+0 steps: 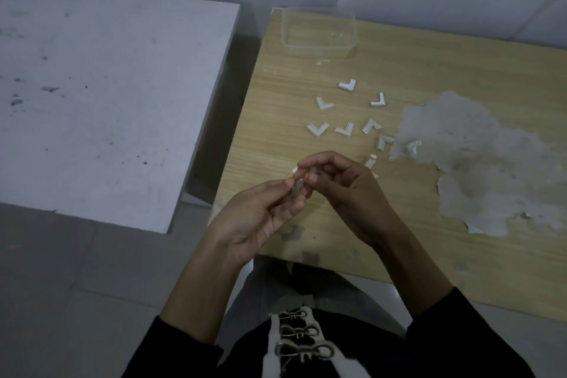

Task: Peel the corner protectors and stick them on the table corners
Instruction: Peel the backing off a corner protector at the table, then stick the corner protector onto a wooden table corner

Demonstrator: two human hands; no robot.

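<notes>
Over the table (pixel 322 239) edge, left hand (pixel 257 218), right hand (pixel 346 190), both pinching one protector (pixel 297 190)

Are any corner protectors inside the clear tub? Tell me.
No, the corner protectors lie scattered on the wooden table outside the clear tub.

— What sits between the fingers?
— A small clear corner protector (pixel 298 188). It is mostly covered by the left hand (pixel 260 218) and the right hand (pixel 346 190), which both pinch it, and it is too blurred to tell its shape.
— Anything behind them?
— One loose protector (pixel 369 161) on the counter (pixel 291 76) is half hidden by the right hand.
— And at the edges?
— The counter runs off the right edge and the white table (pixel 92 86) off the left. The black sleeves (pixel 171 353) run off the bottom. The clear tub (pixel 319 49) is too faint to tell its contents.
</notes>
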